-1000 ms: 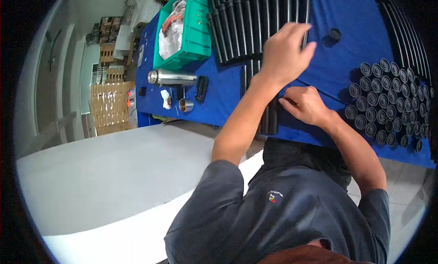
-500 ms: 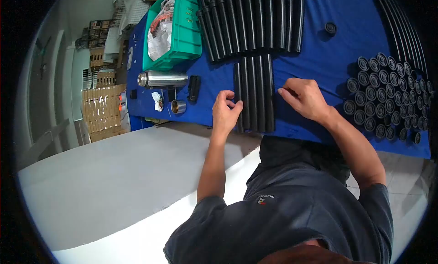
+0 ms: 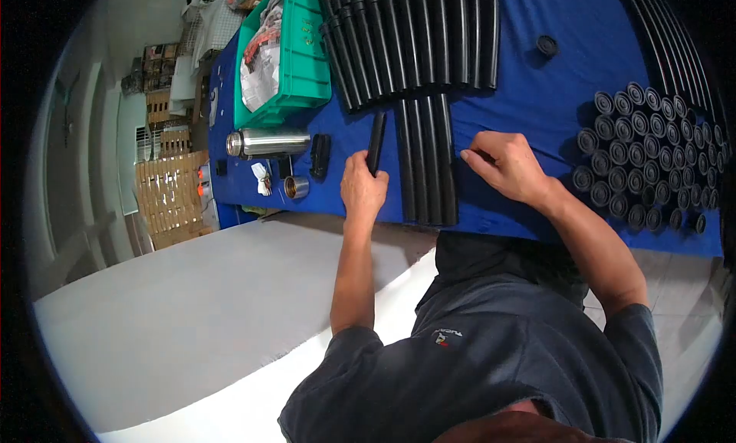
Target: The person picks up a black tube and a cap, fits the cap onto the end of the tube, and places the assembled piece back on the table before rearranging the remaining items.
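Observation:
My left hand [image 3: 363,188] is closed round the lower end of a black tube [image 3: 377,140], which stands slightly tilted, apart from the row beside it. Several more black tubes [image 3: 426,163] lie side by side close to the table's front edge, between my hands. To the right of that row rests my right hand [image 3: 512,165], fingers curled in and thumb pointing left. Nothing shows in it, and it does not touch the tubes. Beyond, a larger bank of black tubes [image 3: 418,41] lies on the blue cloth [image 3: 537,109].
Many round black caps [image 3: 635,152] stand grouped at the right, with one lone cap [image 3: 547,46] farther back. Long thin black rods [image 3: 667,44] lie at the far right. On the left are a green crate [image 3: 305,75], a steel flask [image 3: 272,142] and a metal cup [image 3: 296,187].
My left hand has taken the leftmost tube from the near row and moved it left, away from the others. My right hand stays in nearly the same place. The view has shifted slightly.

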{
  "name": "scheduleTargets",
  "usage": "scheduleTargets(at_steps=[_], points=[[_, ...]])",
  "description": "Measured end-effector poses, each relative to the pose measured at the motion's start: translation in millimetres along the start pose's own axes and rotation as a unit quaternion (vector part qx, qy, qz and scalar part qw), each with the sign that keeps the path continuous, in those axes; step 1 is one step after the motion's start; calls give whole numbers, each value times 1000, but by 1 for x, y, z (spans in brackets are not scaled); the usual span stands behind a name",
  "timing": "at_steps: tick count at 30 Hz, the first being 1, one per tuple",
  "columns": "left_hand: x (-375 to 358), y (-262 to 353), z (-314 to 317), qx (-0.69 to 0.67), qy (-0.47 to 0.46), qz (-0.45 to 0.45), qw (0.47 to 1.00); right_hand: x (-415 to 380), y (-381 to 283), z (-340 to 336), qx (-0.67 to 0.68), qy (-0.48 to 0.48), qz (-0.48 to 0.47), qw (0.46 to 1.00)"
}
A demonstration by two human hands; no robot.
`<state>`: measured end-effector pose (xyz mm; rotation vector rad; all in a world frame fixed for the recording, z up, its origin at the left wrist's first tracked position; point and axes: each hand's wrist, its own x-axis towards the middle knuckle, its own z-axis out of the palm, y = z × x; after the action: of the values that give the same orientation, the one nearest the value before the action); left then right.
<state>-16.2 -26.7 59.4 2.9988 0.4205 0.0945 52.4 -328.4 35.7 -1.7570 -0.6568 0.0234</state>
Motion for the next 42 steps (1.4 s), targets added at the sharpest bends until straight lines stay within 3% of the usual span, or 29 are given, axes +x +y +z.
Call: scheduleTargets(at_steps=[4, 7, 10, 14, 15, 19, 22, 25, 27, 36, 40, 42], points=[[-18, 8, -21, -79, -22, -27, 996, 2, -8, -9, 164, -33, 109, 980], [-33, 35, -46, -231, -78, -32, 969, 5, -8, -12, 306, -108, 123, 938], [-42, 71, -64, -311, -144, 10, 939, 5, -12, -18, 427, -191, 103, 878], [-41, 92, -63, -348, -288, 55, 890, 6, -13, -28, 494, -251, 92, 827], [-38, 92, -62, -357, -323, 58, 875, 5, -13, -28, 498, -253, 99, 823], [-27, 114, -58, -513, -314, 2, 799, 7, -9, -27, 506, -244, 65, 825], [-18, 103, -59, -516, -389, -51, 761, 5, -4, -16, 522, -216, 63, 823], [-13, 91, -53, -485, -393, -20, 781, 4, -7, -24, 490, -211, 74, 843], [-7, 78, -49, -511, -407, 18, 757, 5, -10, -30, 432, -214, 76, 873], [-8, 80, -53, -550, -429, 33, 716, 4, -7, -19, 525, -232, 65, 817], [-12, 68, -52, -573, -446, -1, 688, 6, -10, -24, 461, -227, 90, 853], [-17, 86, -57, -678, -378, -16, 630, 8, -12, -28, 383, -202, 111, 894]])
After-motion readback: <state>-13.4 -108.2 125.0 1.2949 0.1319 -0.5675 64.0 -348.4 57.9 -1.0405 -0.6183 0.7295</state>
